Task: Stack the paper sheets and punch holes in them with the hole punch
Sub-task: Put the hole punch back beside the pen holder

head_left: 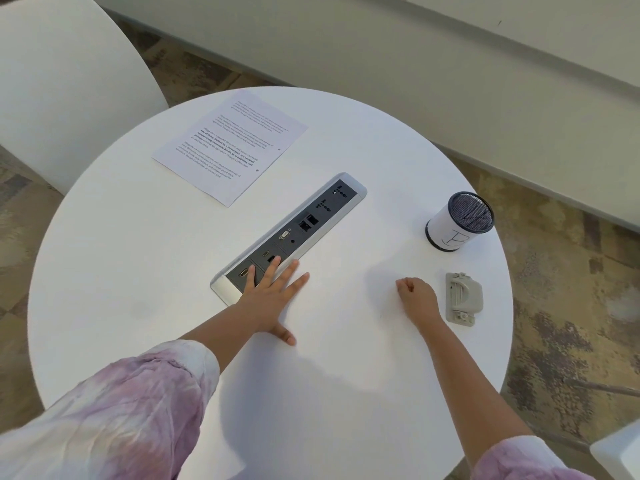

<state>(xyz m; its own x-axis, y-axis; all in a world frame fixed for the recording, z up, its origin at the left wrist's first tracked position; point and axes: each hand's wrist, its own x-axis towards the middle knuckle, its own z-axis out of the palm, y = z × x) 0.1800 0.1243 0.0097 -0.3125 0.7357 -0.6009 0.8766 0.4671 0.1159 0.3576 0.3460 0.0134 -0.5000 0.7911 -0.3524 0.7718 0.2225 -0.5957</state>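
Printed paper sheets [230,147] lie in a neat pile at the far left of the round white table [138,258], with two small holes showing near their right edge. A grey hole punch [463,296] lies at the right side of the table. My left hand [272,296] rests flat on the tabletop with fingers spread, its fingertips over the near end of the socket panel. My right hand [417,299] is a closed fist resting on the table, just left of the hole punch and not touching it. Neither hand holds anything.
A grey and black socket panel [294,230] is set diagonally into the table's middle. A white mesh-topped pen cup [459,221] stands at the right, beyond the hole punch. A white chair [62,81] is at the far left and a low white wall runs behind.
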